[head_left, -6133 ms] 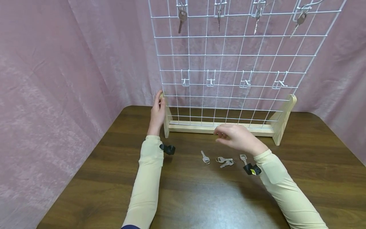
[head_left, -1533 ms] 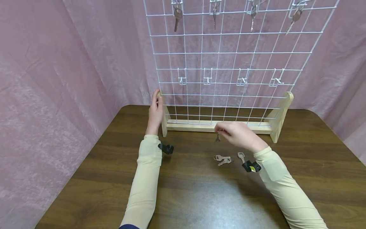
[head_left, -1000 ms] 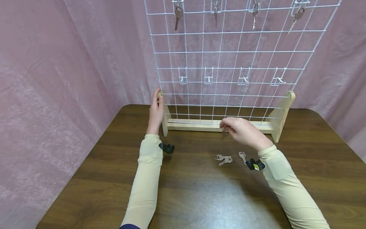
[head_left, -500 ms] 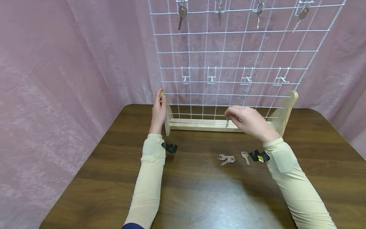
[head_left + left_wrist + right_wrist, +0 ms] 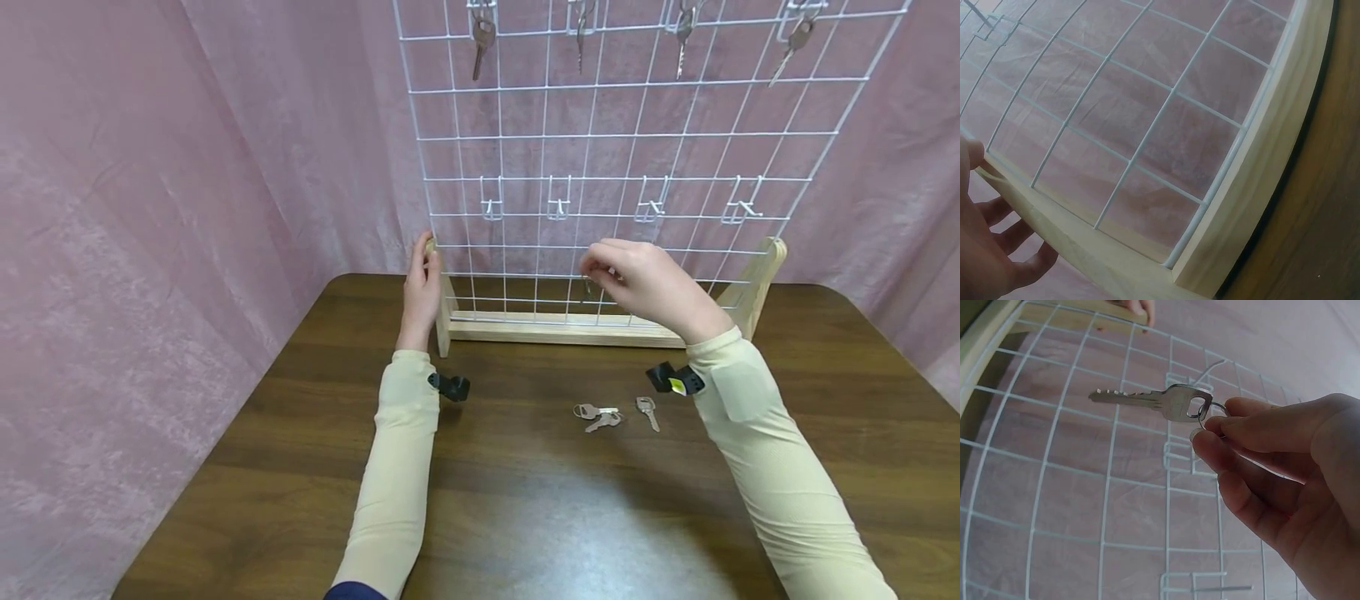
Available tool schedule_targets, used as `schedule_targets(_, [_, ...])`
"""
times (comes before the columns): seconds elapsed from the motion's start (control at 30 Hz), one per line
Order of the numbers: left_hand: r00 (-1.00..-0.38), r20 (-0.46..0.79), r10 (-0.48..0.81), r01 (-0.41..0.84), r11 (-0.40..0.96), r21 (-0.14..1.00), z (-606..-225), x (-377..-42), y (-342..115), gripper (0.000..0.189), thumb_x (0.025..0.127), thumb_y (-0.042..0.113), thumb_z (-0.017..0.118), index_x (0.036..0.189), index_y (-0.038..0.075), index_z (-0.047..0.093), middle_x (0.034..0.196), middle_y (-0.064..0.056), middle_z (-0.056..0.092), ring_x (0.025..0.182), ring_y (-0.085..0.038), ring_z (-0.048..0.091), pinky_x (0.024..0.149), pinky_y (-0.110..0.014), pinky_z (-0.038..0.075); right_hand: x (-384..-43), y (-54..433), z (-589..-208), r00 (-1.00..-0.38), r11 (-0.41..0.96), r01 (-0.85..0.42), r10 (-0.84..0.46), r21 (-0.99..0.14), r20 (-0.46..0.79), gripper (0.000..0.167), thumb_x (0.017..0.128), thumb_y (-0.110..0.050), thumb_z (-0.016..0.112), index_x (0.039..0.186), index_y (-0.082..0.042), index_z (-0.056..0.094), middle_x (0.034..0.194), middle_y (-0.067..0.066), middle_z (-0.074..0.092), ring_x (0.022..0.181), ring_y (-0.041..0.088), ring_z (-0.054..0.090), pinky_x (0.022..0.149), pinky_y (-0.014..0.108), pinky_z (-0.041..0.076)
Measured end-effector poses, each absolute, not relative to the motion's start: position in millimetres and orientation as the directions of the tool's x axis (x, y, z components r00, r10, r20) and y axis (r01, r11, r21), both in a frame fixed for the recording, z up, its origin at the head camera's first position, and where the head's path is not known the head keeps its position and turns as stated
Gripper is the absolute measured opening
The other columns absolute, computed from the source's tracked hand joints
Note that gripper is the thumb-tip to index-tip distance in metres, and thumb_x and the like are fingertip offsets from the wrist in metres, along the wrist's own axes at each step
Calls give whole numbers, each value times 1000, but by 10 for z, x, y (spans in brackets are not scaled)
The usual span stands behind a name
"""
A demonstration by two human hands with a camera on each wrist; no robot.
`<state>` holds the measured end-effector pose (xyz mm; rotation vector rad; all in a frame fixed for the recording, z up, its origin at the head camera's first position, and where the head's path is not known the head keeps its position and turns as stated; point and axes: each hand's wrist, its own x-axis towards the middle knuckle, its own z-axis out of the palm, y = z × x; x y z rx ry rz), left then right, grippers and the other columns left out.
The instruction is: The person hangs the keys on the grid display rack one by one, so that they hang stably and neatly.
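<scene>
My right hand (image 5: 648,279) pinches a metal ring between thumb and fingertips, and a silver key (image 5: 1182,403) hangs from it. In the head view this hand is before the lower part of a white wire grid (image 5: 517,135), below a row of bare white hooks (image 5: 558,208). In the right wrist view, hooks overlap the space behind the key. My left hand (image 5: 422,292) grips the left wooden upright (image 5: 444,321) of the grid's stand; the left wrist view has the thumb on one side of the wood (image 5: 1079,234) and the fingers on the other.
On the brown table (image 5: 510,492) lie a small cluster of overlapping keys (image 5: 602,422) and one separate key (image 5: 647,412). Several keys (image 5: 483,35) hang from the upper hooks. The right wooden upright (image 5: 759,283) stands beyond my right forearm. Pink cloth (image 5: 247,167) hangs behind.
A key that lay leftmost on the table was picked up by my right hand, which has since risen with it toward the lower hooks. My left hand stays on the upright.
</scene>
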<state>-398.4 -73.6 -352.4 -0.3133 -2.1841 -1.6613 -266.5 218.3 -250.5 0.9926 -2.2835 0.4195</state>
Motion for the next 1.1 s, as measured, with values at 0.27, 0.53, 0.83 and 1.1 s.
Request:
schedule_targets(0.27, [-897,438,-51,410,268,872,-3527,-3998,-741,45,105,38,37,149,27,35,138,-16,52,112,-30,54,90,-48,44,-2773,2025,-2316,-515,639,-768,-576,-43,636,13,86,11,60,86,-1,65,82,9,69,75,19,62,69,35,52])
schedule_targets(0.53, [-900,435,-41,408,277,870,-3531,-3996,-741,45,105,36,37,148,25,35,134,-15,52,113,-29,53,92,-48,44,-2859,1855,-2079,-470,609,-793,-629,17,619,13,88,10,57,84,-1,64,84,10,70,76,23,65,71,38,53])
schedule_targets(0.83, [-896,441,-53,409,288,866,-3509,-4005,-753,43,105,37,37,147,28,36,132,-16,54,110,-30,55,88,-46,45,-3011,1650,-1848,-489,612,-791,-656,25,574,11,88,8,55,89,1,62,83,12,69,78,23,64,75,38,53])
schedule_targets(1.1, [-899,435,-54,405,277,871,-3533,-4010,-741,40,105,34,38,145,30,38,132,-14,54,111,-28,55,88,-45,46,-3091,1524,-1798,-508,602,-798,-668,-6,543,15,86,10,52,85,0,64,83,11,70,75,23,65,73,38,54])
